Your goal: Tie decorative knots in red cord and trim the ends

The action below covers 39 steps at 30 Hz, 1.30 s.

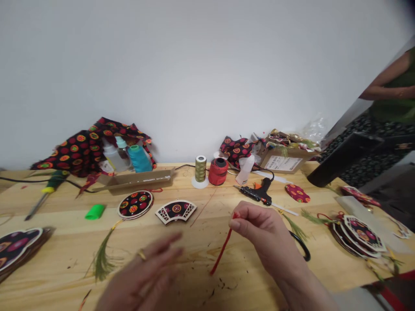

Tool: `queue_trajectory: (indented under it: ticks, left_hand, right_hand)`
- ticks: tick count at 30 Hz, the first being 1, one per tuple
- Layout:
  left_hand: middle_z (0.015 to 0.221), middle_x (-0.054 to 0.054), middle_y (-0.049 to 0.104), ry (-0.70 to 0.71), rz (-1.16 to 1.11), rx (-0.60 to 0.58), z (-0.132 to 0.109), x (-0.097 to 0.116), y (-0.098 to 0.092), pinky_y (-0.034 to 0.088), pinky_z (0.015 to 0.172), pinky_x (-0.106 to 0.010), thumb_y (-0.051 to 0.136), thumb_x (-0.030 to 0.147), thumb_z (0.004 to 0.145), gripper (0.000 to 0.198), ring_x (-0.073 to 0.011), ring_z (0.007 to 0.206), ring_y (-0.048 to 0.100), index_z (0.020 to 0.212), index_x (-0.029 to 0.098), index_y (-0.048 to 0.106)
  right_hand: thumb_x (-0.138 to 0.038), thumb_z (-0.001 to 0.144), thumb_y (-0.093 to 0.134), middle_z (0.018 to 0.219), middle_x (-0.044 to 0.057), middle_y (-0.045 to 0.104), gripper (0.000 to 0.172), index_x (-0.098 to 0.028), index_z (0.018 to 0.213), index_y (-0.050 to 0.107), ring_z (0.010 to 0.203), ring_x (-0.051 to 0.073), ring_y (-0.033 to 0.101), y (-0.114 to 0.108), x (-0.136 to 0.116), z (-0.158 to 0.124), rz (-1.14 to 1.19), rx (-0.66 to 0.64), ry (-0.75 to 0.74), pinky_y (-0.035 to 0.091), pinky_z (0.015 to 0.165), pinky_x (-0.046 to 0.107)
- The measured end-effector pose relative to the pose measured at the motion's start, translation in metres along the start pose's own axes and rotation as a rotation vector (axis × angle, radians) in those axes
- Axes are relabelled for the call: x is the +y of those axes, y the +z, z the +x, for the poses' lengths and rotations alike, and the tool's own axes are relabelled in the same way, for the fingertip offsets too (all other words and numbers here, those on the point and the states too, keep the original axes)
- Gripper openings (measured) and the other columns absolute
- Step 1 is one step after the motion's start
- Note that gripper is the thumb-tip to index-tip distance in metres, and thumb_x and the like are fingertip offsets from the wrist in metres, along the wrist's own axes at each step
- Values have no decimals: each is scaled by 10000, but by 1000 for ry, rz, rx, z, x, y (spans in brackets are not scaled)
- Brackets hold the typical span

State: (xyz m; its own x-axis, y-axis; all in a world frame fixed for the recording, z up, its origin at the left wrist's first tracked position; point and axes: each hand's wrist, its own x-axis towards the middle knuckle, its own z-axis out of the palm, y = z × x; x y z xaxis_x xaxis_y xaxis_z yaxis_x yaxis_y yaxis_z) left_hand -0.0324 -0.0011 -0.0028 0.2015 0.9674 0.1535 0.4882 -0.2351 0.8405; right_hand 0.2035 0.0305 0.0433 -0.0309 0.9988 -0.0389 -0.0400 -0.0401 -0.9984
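Head view. Work surface: pale wooden table (201, 268), grain visible, dotted with dark crumbs and thread ends.

Right hand (263, 235): thumb and forefinger pinched shut on the upper end of a red tassel (223, 249). The tassel is a thin, soft bundle of strands that hangs slanting down to the left, its lower tip at the table, roughly centre front, between the two hands.

Left hand (145, 276): blurred, palm down, fingers spread and loose, nothing in it. A gold ring (142, 255) sits on one finger. It hovers low, near the tassel's tip but apart from it.

Behind the hands:
- fan-shaped ornament (176, 211), pale cut-out frame over dark printed cloth, lying flat.
- round ornament (135, 204), same cloth, just beside the fan piece on its left; an olive feathery tassel (103, 258) trails from it.
- green cap (95, 211), glossy plastic, lying on its side.
- glue gun (257, 194), black, lying on its side.
- black scissor handle (303, 247), partly hidden by the right hand.

Along the wall: olive thread spool (200, 168) and red spool (218, 171), upright and touching; teal spool (139, 158) in front of crumpled patterned fabric (81, 147); cardboard box (283, 162), full of scraps.

Right edge: a stack of octagonal ornaments (359, 231). Another person (394, 90) stands beyond the table.
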Motion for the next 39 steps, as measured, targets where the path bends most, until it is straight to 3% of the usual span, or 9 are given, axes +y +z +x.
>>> queue_trajectory:
  ticks: [2, 4, 7, 10, 13, 17, 22, 28, 39]
  left_hand:
    - [1299, 41, 549, 27, 16, 212, 7, 15, -3, 353, 1004, -327, 621, 258, 733, 357, -255, 1222, 438, 1072, 366, 650]
    - [1234, 35, 606, 18, -119, 262, 15, 35, 2, 395, 971, -302, 595, 297, 755, 333, -248, 1204, 461, 1078, 353, 651]
    - [1122, -15, 678, -144, -443, 60, 22, 59, 22, 460, 886, -281, 626, 339, 737, 310, -257, 1094, 554, 1041, 319, 684]
    - [800, -27, 714, -274, -718, -21, 22, 63, 42, 498, 704, -236, 640, 354, 736, 235, -182, 767, 628, 946, 289, 722]
    - [524, 25, 525, -366, -841, -140, 20, 55, 49, 353, 427, -167, 655, 393, 720, 230, -75, 448, 420, 833, 209, 735]
    - [463, 60, 392, -494, -818, -135, 20, 48, 48, 178, 374, -153, 676, 431, 687, 281, -36, 398, 281, 715, 155, 719]
    - [488, 36, 473, -603, -958, -4, 22, 50, 48, 286, 433, -134, 767, 377, 584, 240, -51, 462, 387, 673, 160, 718]
    - [440, 55, 422, -560, -810, -31, 21, 51, 48, 203, 371, -139, 718, 423, 628, 302, -37, 403, 306, 560, 137, 647]
    - [369, 66, 465, -684, -882, -63, 23, 54, 49, 162, 320, -137, 700, 412, 643, 266, -11, 297, 246, 677, 150, 666]
  right_hand:
    - [-214, 656, 683, 592, -34, 476, 151, -160, 550, 589, 589, 106, 400, 4, -5, -5, -79, -30, -47, 314, 585, 249]
    - [-204, 650, 693, 642, -19, 483, 138, -168, 534, 628, 655, 125, 440, 10, -7, -9, -127, -59, -78, 340, 641, 265]
    - [-201, 630, 715, 714, -10, 440, 100, -190, 538, 677, 749, 144, 454, 19, -5, -13, -127, -64, -70, 357, 715, 281]
    - [-181, 615, 722, 729, -11, 421, 74, -204, 553, 687, 787, 151, 446, 23, 0, -12, -116, -37, -55, 356, 758, 290]
    - [-190, 596, 739, 725, -12, 436, 64, -198, 560, 687, 776, 151, 449, 25, 3, -10, -105, -21, -50, 352, 768, 296]
    - [-310, 641, 725, 721, 2, 482, 153, -186, 557, 690, 761, 154, 468, 26, 9, -6, -31, -52, -21, 360, 730, 288]
    - [-504, 815, 493, 756, 43, 579, 411, -170, 839, 731, 688, 136, 467, 23, 31, -1, 205, 20, 121, 355, 631, 268]
    - [-283, 654, 737, 600, -5, 604, 177, -138, 754, 716, 578, 85, 488, 28, 40, -4, 421, -178, 252, 363, 623, 227]
    - [-182, 582, 728, 570, -46, 504, 162, -140, 514, 586, 561, 80, 433, 27, 24, -4, 182, -70, 136, 344, 555, 211]
